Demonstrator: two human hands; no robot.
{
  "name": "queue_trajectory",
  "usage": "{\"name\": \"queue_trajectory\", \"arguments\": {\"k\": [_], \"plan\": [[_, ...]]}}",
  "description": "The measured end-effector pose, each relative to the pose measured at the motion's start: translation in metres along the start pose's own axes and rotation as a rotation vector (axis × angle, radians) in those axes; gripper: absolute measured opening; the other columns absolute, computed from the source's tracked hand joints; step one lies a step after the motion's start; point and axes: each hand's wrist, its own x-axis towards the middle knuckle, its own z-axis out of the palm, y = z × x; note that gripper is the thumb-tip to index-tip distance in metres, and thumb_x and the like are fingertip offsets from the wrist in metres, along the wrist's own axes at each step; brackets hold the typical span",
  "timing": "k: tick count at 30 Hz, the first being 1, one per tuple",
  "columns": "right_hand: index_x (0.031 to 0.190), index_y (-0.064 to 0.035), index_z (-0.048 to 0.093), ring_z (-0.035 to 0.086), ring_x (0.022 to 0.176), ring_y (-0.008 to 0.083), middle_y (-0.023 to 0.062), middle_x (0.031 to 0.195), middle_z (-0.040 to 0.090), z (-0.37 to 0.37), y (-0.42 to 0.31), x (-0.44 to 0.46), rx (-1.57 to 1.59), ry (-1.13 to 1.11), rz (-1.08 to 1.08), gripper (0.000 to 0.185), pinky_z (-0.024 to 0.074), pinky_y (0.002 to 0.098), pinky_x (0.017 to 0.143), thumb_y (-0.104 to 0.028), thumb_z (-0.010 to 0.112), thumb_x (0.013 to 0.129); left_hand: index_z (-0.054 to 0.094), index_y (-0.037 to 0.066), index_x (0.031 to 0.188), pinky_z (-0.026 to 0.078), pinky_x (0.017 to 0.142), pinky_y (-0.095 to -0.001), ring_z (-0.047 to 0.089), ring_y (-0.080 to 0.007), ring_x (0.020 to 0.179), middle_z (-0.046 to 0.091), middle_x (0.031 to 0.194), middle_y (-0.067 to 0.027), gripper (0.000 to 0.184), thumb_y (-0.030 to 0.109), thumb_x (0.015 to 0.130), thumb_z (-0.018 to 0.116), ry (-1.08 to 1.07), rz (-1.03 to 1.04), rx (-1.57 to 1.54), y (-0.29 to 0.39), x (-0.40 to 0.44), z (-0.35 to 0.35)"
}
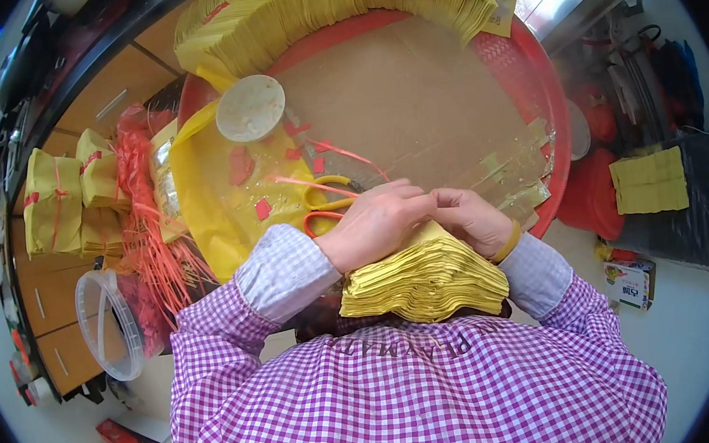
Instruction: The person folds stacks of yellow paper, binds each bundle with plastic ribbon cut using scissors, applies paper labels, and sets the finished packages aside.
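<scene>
A thick bundle of folded yellow paper [423, 276] rests against my body, its layered edges facing me. My left hand [382, 223] is closed at the bundle's far side, back of the hand up. Beside it, my right hand [474, 221] curls around the far right corner. The fingertips meet at the middle; anything small pinched there is hidden. Scissors with orange and yellow handles [327, 197] lie just beyond my left hand, partly covered by it. A pink plastic strip [305, 184] runs towards that hand.
A big round red tray [561, 119] holds a brown board [410, 90], a white bowl [250, 108], yellow plastic sheeting [199, 184] and a curved row of yellow paper [336, 12]. Left are tied paper bundles [53, 201], pink strips [167, 246] and a clear bucket [110, 323].
</scene>
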Motion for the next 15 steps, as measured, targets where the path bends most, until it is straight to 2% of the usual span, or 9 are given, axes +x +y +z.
{"name": "queue_trajectory", "arguments": {"k": [1,5,6,10,11,15], "plan": [[0.096,-0.0062,0.063,0.056,0.070,0.0049,0.0015,0.086,0.063,0.000,0.001,0.000,-0.001,0.004,-0.004,0.007,0.0428,0.0149,0.062,-0.006,0.063,0.088,0.059,0.004,0.092,0.045,0.062,-0.0314,0.056,-0.0219,0.070,0.060,0.083,-0.0046,0.008,0.012,0.089,0.058,0.000,0.006,-0.001,-0.003,-0.001,0.007],[0.099,-0.0045,0.059,0.055,0.070,0.0084,0.0029,0.085,0.060,-0.001,0.011,0.006,-0.120,0.023,-0.178,0.012,0.0441,0.0194,0.062,-0.001,0.059,0.087,0.062,0.003,0.096,0.044,0.056,-0.0253,0.054,-0.0155,0.062,0.060,0.076,-0.0034,0.009,0.010,0.093,0.058,0.240,-0.451,-0.687,-0.016,-0.015,0.043],[0.099,-0.0045,0.059,0.055,0.070,0.0084,0.0029,0.085,0.060,0.001,0.013,0.007,-0.121,0.019,-0.174,0.012,0.0441,0.0194,0.062,-0.001,0.059,0.087,0.062,0.003,0.096,0.044,0.056,-0.0253,0.054,-0.0155,0.062,0.060,0.076,-0.0034,0.009,0.010,0.093,0.058,0.243,-0.455,-0.687,-0.014,-0.016,0.040],[0.095,-0.0041,0.056,0.052,0.068,0.0126,0.0036,0.081,0.056,0.011,0.012,0.007,-0.659,0.161,-0.748,0.017,0.0438,0.0237,0.061,0.005,0.058,0.081,0.067,0.001,0.096,0.041,0.049,-0.0208,0.050,-0.0100,0.055,0.063,0.074,-0.0034,0.012,0.008,0.092,0.058,0.047,-0.852,-1.126,-0.005,-0.017,0.022],[0.095,-0.0041,0.056,0.052,0.068,0.0126,0.0036,0.081,0.056,0.011,0.012,0.008,-0.662,0.157,-0.748,0.017,0.0438,0.0237,0.061,0.005,0.058,0.081,0.067,0.001,0.096,0.041,0.049,-0.0208,0.050,-0.0100,0.055,0.063,0.074,-0.0034,0.012,0.008,0.092,0.058,0.052,-0.851,-1.127,-0.006,-0.017,0.023],[0.090,-0.0046,0.054,0.050,0.066,0.0163,0.0046,0.078,0.053,0.000,0.023,0.020,-0.841,0.170,-1.032,0.021,0.0429,0.0263,0.061,0.007,0.062,0.074,0.065,-0.001,0.100,0.047,0.059,-0.0152,0.059,-0.0095,0.068,0.064,0.080,-0.0066,0.012,0.005,0.092,0.059,0.120,-0.971,-1.454,-0.011,-0.020,0.034]]}}
